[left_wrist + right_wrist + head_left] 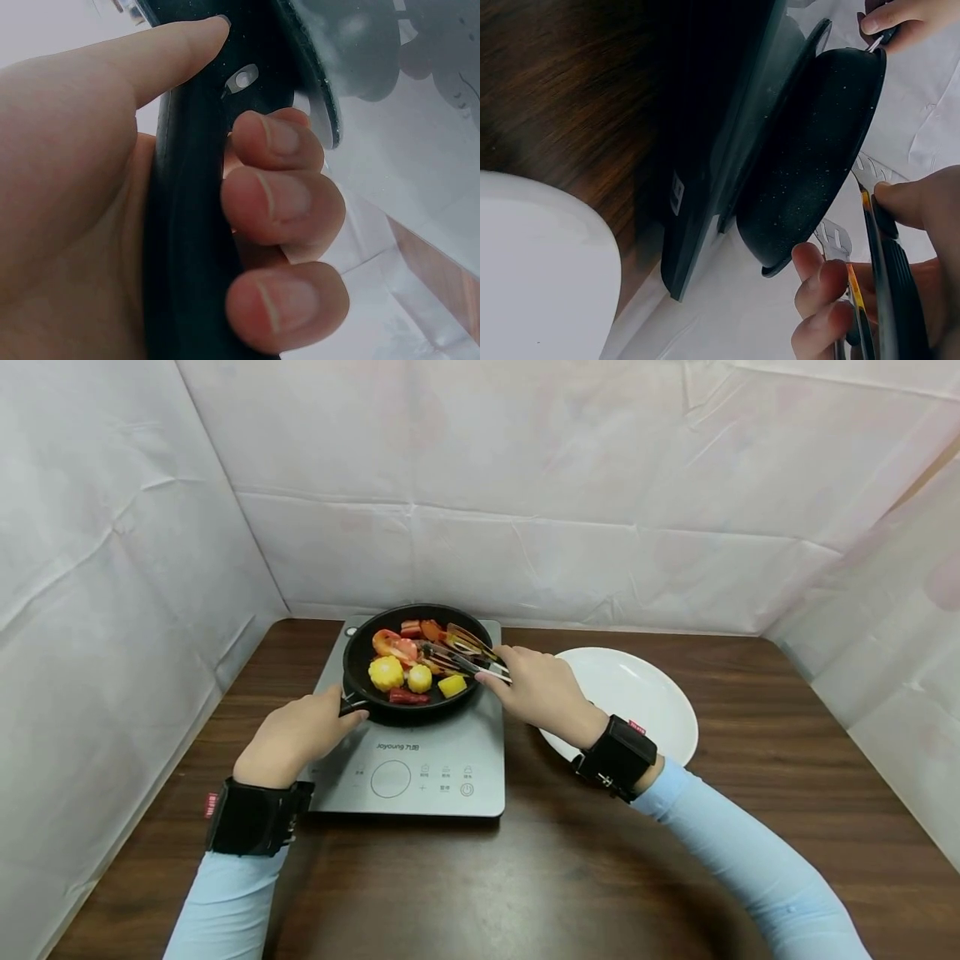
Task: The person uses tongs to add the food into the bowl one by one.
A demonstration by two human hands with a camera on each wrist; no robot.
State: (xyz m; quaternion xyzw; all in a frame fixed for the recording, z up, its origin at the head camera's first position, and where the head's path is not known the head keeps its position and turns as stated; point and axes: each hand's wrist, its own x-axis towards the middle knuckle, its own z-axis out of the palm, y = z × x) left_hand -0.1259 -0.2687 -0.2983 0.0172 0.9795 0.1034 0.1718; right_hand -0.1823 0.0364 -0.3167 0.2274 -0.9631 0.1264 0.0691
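A black frying pan point(362, 653) sits on a grey induction cooker point(420, 760). It holds toy food: a shrimp, corn pieces point(386, 673), sausage slices and a yellow chunk. My left hand point(300, 732) grips the pan's black handle point(187, 225), thumb laid along the top and fingers curled under. My right hand point(528, 685) holds metal tongs point(461, 653) whose tips reach into the pan over the food. In the right wrist view the tongs point(870, 247) lie between thumb and fingers beside the pan's underside point(810, 165).
A white empty plate point(637, 693) lies on the dark wooden table point(750, 760) right of the cooker, partly under my right wrist. White sheeted walls close the back and both sides. The cooker's touch controls point(392, 778) face me.
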